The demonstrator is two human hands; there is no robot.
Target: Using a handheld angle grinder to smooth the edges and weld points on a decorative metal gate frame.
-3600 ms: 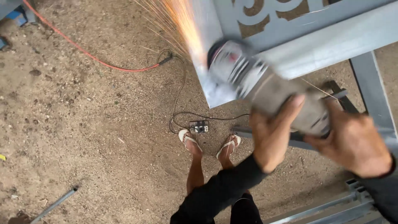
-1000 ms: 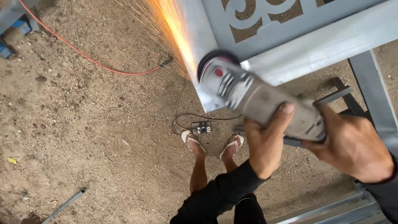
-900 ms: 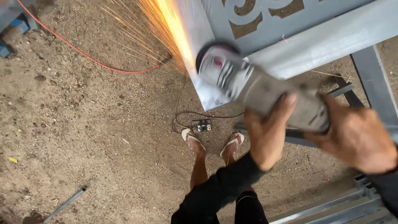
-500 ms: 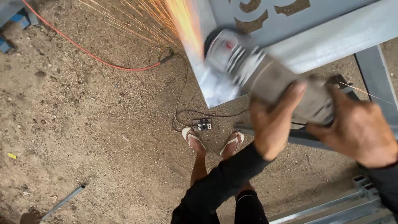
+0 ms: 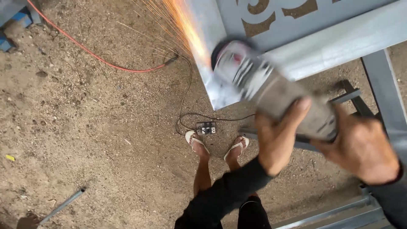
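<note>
- Both hands are wrapped around the angle grinder (image 5: 271, 87), right of centre in the frame: the left hand (image 5: 277, 142) grips the body from below, thumb up over the casing, and the right hand (image 5: 360, 146) is clamped on the tail end at the right edge.
- The disc end is biting the corner of the grey metal panel (image 5: 212, 51) at top centre, with sparks (image 5: 178, 21) fanning to the upper left.
- The grinder is blurred with motion; should the disc snag on that edge, I reckon it could kick back toward those bare hands.
- Look down at bottom centre: the feet in open sandals (image 5: 195, 142) stand right under the work, so hot grit could land on skin.
- The dark cable (image 5: 184, 95) loops just beside the feet near a small socket block (image 5: 206, 127), a likely trip or snag.
- The orange cord (image 5: 97, 57) runs through the upper left, right where sparks are flying, and could scorch.
</note>
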